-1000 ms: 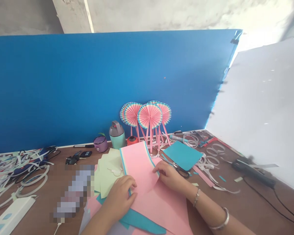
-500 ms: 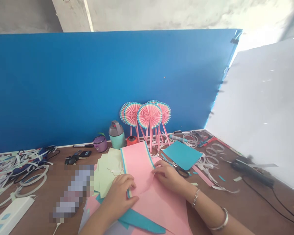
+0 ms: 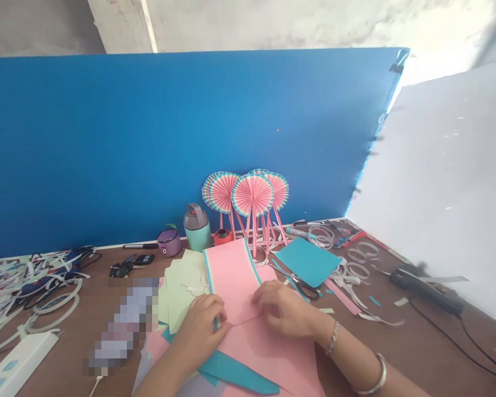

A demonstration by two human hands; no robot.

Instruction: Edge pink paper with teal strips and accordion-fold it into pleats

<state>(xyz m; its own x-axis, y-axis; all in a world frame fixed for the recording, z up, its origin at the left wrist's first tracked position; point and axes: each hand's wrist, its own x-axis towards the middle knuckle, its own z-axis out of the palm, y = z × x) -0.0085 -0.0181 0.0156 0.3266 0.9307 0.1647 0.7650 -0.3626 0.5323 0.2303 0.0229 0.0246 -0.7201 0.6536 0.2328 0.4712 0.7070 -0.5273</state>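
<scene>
A pink paper sheet (image 3: 231, 270) with blue and cream strips along both side edges lies in front of me on larger pink paper (image 3: 273, 353). My left hand (image 3: 204, 331) is closed at its near left corner, thumb and forefinger on the edge. At the near right edge, my right hand (image 3: 285, 309) has its fingers curled over the sheet, fingertips partly hidden. A folded blue paper piece (image 3: 240, 372) sticks out below my left hand. Pale green sheets (image 3: 186, 295) lie left of the pink sheet.
Pink pleated paper fans (image 3: 253, 196) stand at the back by a mint flask (image 3: 198, 234). Scissors (image 3: 303, 286) and a blue sheet (image 3: 308, 260) lie to the right, with a glue gun (image 3: 425, 289) farther right. A power strip (image 3: 20, 364) is at left.
My right hand has moved slightly inward and toward me along the sheet's near right edge. The curled near edge now lies flatter. My left hand stays almost in place.
</scene>
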